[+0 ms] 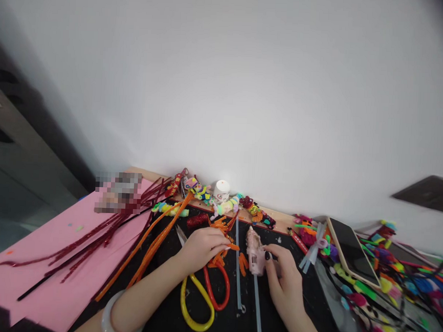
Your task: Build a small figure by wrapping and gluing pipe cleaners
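Observation:
My left hand point(205, 246) pinches a short orange pipe cleaner piece point(233, 246) between thumb and forefinger. My right hand point(283, 271) has its fingers curled against the right side of a pale pink hot glue gun point(254, 250), whose nozzle points away from me. A translucent glue stick point(257, 307) runs out of the gun's back end. Beneath my left hand lie scissors with one yellow handle point(197, 326) and one red handle point(216, 307); my hand covers their middle. More short orange pieces point(242, 264) lie between the hands, beside a second glue stick point(237, 279).
Long orange pipe cleaners point(159, 244) and dark red ones point(97, 234) stretch left over pink sheets point(29, 280). A white cup point(221, 190) stands by the wall among small pipe cleaner figures point(227, 207). At right, a phone point(353, 252) rests on colourful pieces and cables.

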### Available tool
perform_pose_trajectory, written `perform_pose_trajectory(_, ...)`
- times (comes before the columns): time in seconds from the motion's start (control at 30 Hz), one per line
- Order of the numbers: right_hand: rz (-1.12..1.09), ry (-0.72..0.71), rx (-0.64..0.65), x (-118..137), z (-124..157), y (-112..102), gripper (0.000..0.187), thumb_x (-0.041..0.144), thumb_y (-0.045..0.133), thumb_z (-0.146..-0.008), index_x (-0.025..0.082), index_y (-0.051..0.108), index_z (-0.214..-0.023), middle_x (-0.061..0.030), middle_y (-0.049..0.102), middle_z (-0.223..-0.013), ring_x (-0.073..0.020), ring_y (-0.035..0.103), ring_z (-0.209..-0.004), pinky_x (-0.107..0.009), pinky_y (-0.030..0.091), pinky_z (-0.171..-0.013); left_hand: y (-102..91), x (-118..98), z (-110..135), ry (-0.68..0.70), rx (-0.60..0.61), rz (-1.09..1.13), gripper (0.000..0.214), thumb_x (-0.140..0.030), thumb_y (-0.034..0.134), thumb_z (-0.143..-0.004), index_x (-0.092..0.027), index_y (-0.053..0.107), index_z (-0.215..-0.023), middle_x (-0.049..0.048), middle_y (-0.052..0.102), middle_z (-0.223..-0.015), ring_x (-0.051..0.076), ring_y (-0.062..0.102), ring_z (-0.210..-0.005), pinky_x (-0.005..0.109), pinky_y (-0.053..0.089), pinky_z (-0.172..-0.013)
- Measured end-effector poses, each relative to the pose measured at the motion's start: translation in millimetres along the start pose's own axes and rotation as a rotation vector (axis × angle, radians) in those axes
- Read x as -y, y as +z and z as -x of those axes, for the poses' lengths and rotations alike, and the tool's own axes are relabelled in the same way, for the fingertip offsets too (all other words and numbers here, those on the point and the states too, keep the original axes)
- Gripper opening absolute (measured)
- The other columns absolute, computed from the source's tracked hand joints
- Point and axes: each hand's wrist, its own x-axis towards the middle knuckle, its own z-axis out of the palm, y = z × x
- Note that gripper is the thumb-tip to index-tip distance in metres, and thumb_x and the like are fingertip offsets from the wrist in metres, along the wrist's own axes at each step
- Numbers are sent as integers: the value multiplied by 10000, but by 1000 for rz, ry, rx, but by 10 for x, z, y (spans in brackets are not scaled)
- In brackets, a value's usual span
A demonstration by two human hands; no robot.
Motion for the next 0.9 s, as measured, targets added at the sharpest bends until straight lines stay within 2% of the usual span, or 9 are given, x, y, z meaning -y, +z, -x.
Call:
perform_pose_trajectory(0.17,-13,24,8,-7,4,-14,197,158,436,-851,209,532,-1016,-76,575,-974,-209,545,-927,-358,476,-774,-26,-50,13,44,28,-44,228,-261,479,-885,-179,688,-921,31,691,-863,130,618,-798,233,482,-749)
perform_pose_trajectory(0.37,-17,38,-3,-1,5,4,202,145,437,-839,212,529,-1006,-74,577,-967,-210,546,-924,-371,474,-782,-23,-95,18,9,44,-77,208,-253,493,-877,-185,689,-893,27,661,-828,126,593,-775,231,473,-720)
perform_pose_trajectory(0.6,18,26,-38,30,-10,-4,246,115,421,-805,194,542,-1005,-109,533,-1073,-236,521,-1018,-427,459,-847,-8,-107,28,14,21,-55,209,-240,479,-883,-173,677,-875,33,642,-803,127,574,-758,236,467,-709)
perform_pose_trajectory(0.9,40,-19,-48,73,-8,-19,236,124,449,-803,192,561,-1000,-114,550,-1054,-237,537,-1004,-422,481,-830,-18,-117,29,21,25,-2,212,-231,469,-887,-167,672,-883,44,635,-808,131,568,-758,242,456,-701)
